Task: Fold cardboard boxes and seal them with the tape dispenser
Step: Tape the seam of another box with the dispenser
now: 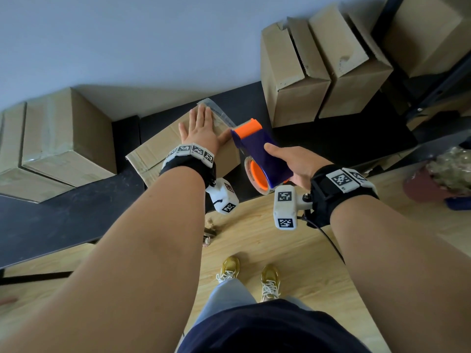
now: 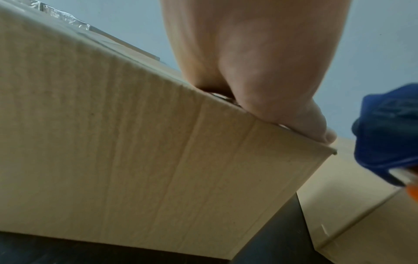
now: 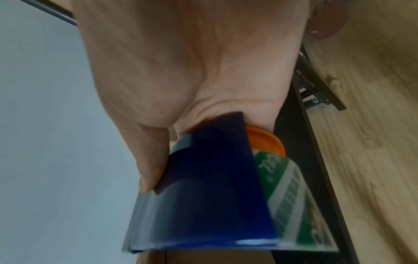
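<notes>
A closed cardboard box point(image 1: 163, 149) point(image 2: 135, 142) lies on the black table point(image 1: 63, 215) in the middle of the head view. My left hand point(image 1: 201, 131) point(image 2: 248, 71) presses flat on its top, fingers straight. A strip of clear tape point(image 1: 219, 112) runs along the top's far edge. My right hand point(image 1: 295, 161) point(image 3: 181, 80) grips a blue and orange tape dispenser point(image 1: 257, 151) point(image 3: 203, 196), held just right of the box, its orange cutter end pointing at the box's corner. The dispenser's blue body point(image 2: 389, 135) shows at the right edge of the left wrist view.
Sealed cardboard boxes point(image 1: 58, 138) are stacked at the table's left end, and several more point(image 1: 318, 67) stand at the back right. A dark metal rack point(image 1: 438, 87) is at the far right. Below is wooden floor point(image 1: 280, 250) with my feet point(image 1: 249, 273).
</notes>
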`<state>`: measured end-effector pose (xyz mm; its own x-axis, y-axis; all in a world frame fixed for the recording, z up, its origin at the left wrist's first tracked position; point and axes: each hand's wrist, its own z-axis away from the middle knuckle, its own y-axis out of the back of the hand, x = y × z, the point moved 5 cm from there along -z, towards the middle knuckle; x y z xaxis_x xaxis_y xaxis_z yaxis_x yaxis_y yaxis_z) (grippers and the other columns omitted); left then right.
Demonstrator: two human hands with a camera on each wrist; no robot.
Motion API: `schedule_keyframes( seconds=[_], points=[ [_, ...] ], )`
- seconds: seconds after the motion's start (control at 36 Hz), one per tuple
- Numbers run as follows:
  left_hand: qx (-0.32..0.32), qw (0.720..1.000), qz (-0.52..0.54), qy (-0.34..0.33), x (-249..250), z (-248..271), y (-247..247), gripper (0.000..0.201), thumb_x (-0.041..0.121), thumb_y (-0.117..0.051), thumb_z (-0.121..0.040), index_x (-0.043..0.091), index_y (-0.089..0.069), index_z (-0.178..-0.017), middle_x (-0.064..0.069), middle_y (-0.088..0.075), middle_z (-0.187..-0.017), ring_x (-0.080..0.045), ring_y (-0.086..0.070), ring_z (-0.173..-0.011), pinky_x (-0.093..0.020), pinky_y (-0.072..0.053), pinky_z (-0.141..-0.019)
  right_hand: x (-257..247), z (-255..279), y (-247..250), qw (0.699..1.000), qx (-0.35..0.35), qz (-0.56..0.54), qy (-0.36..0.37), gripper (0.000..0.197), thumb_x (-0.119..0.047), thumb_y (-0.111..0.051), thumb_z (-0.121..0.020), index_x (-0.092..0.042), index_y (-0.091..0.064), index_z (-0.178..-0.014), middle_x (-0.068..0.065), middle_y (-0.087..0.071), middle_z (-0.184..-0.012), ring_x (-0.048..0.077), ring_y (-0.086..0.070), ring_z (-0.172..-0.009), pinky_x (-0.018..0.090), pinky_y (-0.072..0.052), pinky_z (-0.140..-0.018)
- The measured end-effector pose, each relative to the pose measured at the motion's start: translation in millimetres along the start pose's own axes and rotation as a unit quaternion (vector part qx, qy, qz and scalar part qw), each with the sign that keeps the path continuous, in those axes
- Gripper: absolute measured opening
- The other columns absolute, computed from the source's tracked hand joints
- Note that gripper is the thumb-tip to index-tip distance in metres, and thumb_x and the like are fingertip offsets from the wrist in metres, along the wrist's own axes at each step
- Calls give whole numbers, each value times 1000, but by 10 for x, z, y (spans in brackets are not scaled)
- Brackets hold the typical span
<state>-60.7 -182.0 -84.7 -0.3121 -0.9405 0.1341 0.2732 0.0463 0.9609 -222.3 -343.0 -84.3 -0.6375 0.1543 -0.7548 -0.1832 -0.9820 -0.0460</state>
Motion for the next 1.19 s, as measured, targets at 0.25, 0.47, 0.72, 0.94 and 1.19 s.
schedule_keyframes(
  seconds=[0.25,0.47,0.72,0.94,1.19],
  points=[
    [-7,1000,0,5,1,9,8,83,66,-25,-93,17,6,-153,3,13,-160,-17,17,-146,-50,8,-117,-99,-24,-20,998,-9,68,4,36,-46,-62,-91,-13,-62,-106,10,-70,-107,27,-65,-104,47,-48,-102],
    [-16,1000,2,4,3,-11,-18,86,69,-25,-92,18,7,-153,4,15,-160,-17,18,-146,-51,8,-117,-58,-28,-4,998,2,67,-2,30,-43,-61,-93,-16,-59,-103,10,-69,-106,27,-65,-102,47,-49,-101],
    [-28,1000,-3,-1,31,2,1,86,70,-27,-91,20,8,-153,6,17,-160,-16,19,-146,-51,8,-117,-68,44,-4,998,-4,62,-6,35,-42,-64,-91,-12,-59,-108,12,-68,-110,29,-64,-105,46,-50,-99],
    [-24,999,22,7,28,6,0,89,71,-29,-90,21,7,-153,6,15,-160,-16,19,-146,-51,10,-116,-4,-94,7,975,-4,222,26,83,-78,-56,-57,-10,-69,-102,11,-74,-99,31,-69,-98,52,-46,-101],
    [-21,999,40,7,18,30,3,88,68,-33,-91,21,7,-153,6,16,-160,-17,20,-146,-52,10,-116,19,-38,-86,937,-26,348,20,47,-55,-38,-99,-15,-60,-110,4,-67,-104,19,-63,-95,29,-43,-78]
  ],
)
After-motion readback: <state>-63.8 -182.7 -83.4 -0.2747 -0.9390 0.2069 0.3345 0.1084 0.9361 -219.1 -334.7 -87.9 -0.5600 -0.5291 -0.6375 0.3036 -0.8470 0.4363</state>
